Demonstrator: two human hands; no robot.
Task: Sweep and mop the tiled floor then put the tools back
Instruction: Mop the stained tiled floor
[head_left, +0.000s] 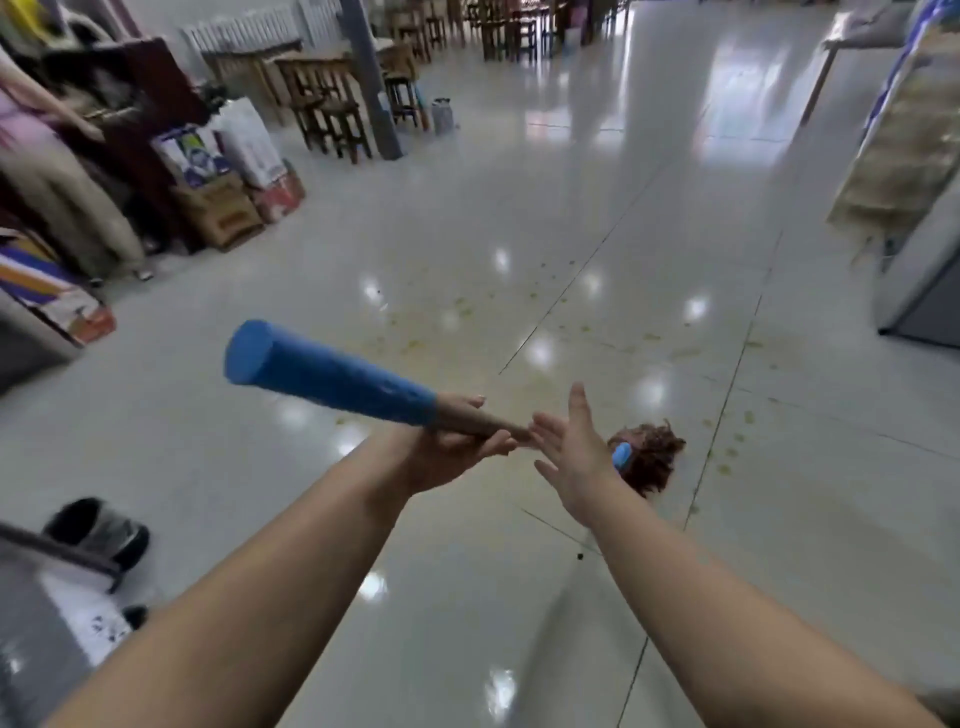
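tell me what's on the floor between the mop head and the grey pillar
In the head view, glossy tiled floor runs between the mop head and grey pillar, dotted with yellowish spots; nothing else stands there.

Single head-worn wide-angle view, facing forward and down, close over both forearms, tiled floor (519, 234) stretching ahead

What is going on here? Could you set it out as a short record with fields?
setting: large room with a glossy tiled floor
tool: mop with a blue-capped handle and a dark stringy mop head on the floor
left hand: holds the handle just below the blue grip
right hand: open, fingers straight, next to the handle
dirt: yellowish spots scattered over the tiles ahead
surroundings: wooden stools and cardboard boxes to the left
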